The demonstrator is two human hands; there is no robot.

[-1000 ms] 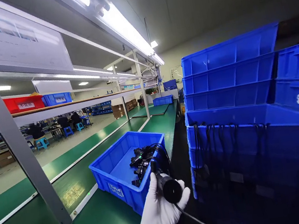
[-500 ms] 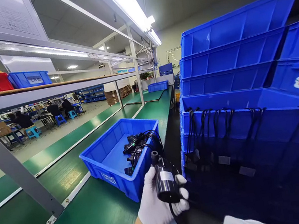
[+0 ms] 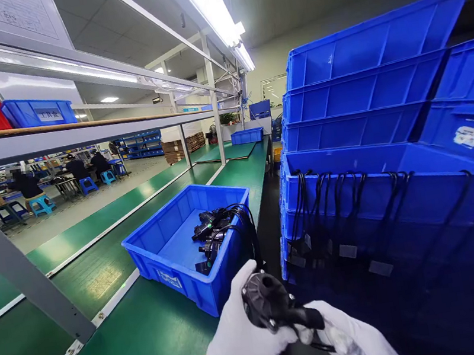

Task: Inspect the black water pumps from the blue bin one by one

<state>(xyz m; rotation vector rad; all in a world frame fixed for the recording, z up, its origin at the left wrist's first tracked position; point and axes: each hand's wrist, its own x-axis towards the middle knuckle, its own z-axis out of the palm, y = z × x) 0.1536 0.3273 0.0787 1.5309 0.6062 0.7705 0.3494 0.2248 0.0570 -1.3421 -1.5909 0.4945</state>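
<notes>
A black water pump [image 3: 268,297] with a ribbed round end and a side spout is held low in front of me. My left hand [image 3: 239,336], in a white glove, grips it with the thumb along its near side. Close beside the spout, my gloved right hand [image 3: 350,336] has its fingers curled around the pump's black cable [image 3: 323,346]; its fingertips are partly hidden. Just beyond my left hand, a blue bin [image 3: 177,282] holds several similar black pumps [image 3: 211,238], their cables hanging over its right rim.
Stacked blue crates [image 3: 358,92] rise on the right, with black cables [image 3: 351,189] draped over one rim. A green workbench [image 3: 155,340] runs away from me. A grey post [image 3: 22,271] supports a shelf at left. People sit in the background.
The pump has been turned so its ribbed end and spout face up toward me. My right hand has come up from the bottom edge to the pump.
</notes>
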